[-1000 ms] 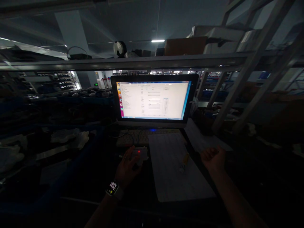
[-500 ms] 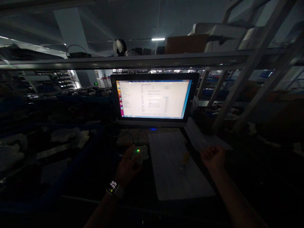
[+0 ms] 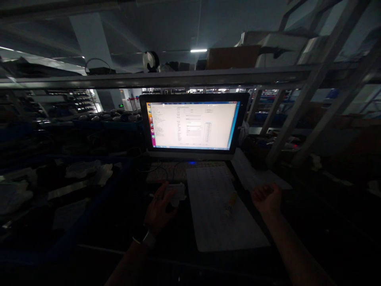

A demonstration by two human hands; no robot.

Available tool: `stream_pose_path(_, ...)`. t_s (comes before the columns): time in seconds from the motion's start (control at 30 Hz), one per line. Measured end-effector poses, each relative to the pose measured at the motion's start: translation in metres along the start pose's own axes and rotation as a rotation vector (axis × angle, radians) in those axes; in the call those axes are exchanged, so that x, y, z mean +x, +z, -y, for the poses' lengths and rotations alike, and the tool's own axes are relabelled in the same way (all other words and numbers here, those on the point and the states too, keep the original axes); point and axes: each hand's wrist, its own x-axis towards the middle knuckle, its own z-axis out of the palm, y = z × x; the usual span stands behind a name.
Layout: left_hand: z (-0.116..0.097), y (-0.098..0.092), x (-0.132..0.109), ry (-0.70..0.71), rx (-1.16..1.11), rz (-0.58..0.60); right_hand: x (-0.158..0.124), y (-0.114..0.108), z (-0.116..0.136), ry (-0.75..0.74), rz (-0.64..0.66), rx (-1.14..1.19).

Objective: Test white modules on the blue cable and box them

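My left hand [image 3: 160,208] is closed on a small pale box-shaped device [image 3: 177,192], just in front of the keyboard [image 3: 157,173]. A watch with a dark face sits on that wrist. On the right, my right hand [image 3: 267,198] rests with its fingers curled by the lower edge of a creased paper [image 3: 253,174]; whether anything is inside the fingers is too dark to tell. Between the hands lies a large printed sheet [image 3: 214,226], partly over the keyboard, with a small yellow and white tube [image 3: 231,203] on it.
A lit monitor [image 3: 193,126] stands behind the keyboard. At the left is a blue bin [image 3: 119,190] with clear plastic pieces. Overhead runs a metal shelf [image 3: 178,76] bearing a cardboard box [image 3: 233,57] and a white spool. Slanted metal posts rise at the right.
The green and orange lights on the device are no longer visible, and the watch face has gone dark. Both hands have stayed nearly in place.
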Motion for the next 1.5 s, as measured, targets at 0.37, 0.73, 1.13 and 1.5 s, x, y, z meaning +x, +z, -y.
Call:
stream_pose_path(0.37, 0.066, -0.027, 0.000, -0.206, 0.190, 0.051, 0.008, -0.006, -0.003, 0.010, 0.070, 0.039)
stream_pose_path(0.73, 0.061, -0.046, -0.001, -0.169, 0.337, 0.016, 0.012, -0.009, -0.005, -0.016, 0.094, 0.041)
stream_pose_path(1.13, 0.033, -0.057, -0.018, -0.689, -0.510, -0.147, 0.013, -0.010, -0.006, -0.009, 0.113, 0.020)
stream_pose_path(1.5, -0.001, -0.038, 0.034, -0.566, -0.739, -0.152, 0.017, -0.013, -0.008, -0.025, 0.135, 0.023)
